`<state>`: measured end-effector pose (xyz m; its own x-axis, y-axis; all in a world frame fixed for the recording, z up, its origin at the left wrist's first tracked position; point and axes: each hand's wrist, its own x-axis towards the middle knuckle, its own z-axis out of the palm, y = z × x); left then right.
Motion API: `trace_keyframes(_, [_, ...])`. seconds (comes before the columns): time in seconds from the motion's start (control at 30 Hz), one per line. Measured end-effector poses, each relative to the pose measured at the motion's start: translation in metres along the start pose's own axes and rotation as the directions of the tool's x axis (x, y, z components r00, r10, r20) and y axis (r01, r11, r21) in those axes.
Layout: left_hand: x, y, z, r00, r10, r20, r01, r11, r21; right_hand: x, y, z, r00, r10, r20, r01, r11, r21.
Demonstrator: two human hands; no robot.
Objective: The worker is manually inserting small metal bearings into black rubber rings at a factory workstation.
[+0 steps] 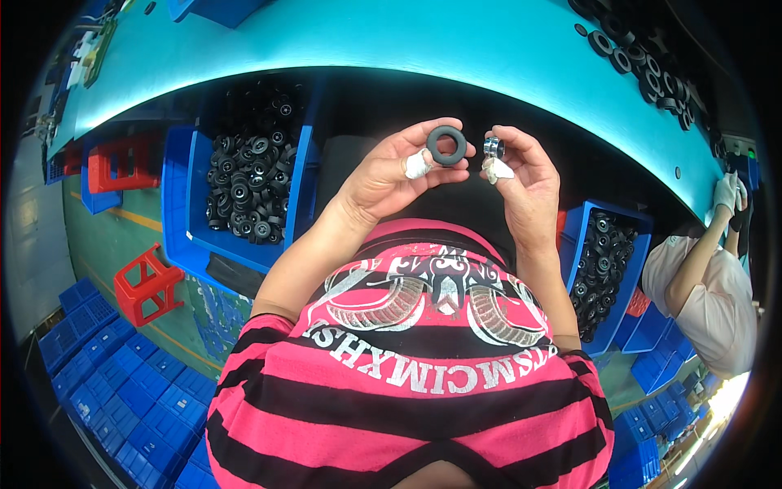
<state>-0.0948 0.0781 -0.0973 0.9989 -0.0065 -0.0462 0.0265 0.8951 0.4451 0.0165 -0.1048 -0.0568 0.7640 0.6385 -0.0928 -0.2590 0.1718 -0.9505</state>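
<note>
In front of my chest, my left hand (383,175) pinches a small black rubber tyre (462,147) between thumb and fingers, its hole facing up toward me. Just to the right, my right hand (529,187) grips a small shiny chrome wheel hub (494,147) between thumb and fingertips. A narrow gap separates tyre and hub. White tape wraps both thumbs. To my left, a blue bin (195,183) holds a heap of black wheels (248,183) with silvery centres. Another blue bin (574,236) of similar wheels (603,265) stands at my right.
A teal worktable (391,49) curves across the far side, with loose black tyres (631,57) at its far right. Red stools (149,285) stand on the green floor at left, near stacked blue crates (142,391). A gloved co-worker (700,285) works at the right.
</note>
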Motion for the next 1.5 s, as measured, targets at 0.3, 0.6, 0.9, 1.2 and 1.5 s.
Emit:
trace_keyframes(0.3, [0.0003,-0.001,-0.0004,1.0,0.012,-0.026,-0.012,1.0,-0.005,-0.0002,0.002,0.0012,1.0,-0.017,0.018,0.017,1.0,-0.002])
trace_keyframes(0.6, [0.0015,-0.0001,-0.001,1.0,0.001,0.018,0.0,1.0,-0.02,0.0003,0.0015,0.0024,0.999,-0.029,0.023,0.029,1.0,0.007])
trace_keyframes(0.9, [0.0023,-0.0007,-0.0022,1.0,-0.005,0.006,0.006,0.999,-0.041,0.0007,-0.0021,0.0024,0.999,0.0,0.04,-0.002,0.999,0.05])
trace_keyframes(1.2, [0.0022,-0.0012,-0.0047,1.0,-0.006,0.007,0.006,1.0,-0.026,0.0018,-0.0043,-0.0023,0.996,0.075,0.05,-0.08,0.99,0.119])
trace_keyframes(1.5, [0.0007,-0.0035,-0.0102,1.0,0.009,0.008,-0.008,0.999,-0.033,0.0025,0.0,-0.0023,0.996,0.04,0.08,-0.051,0.989,0.136])
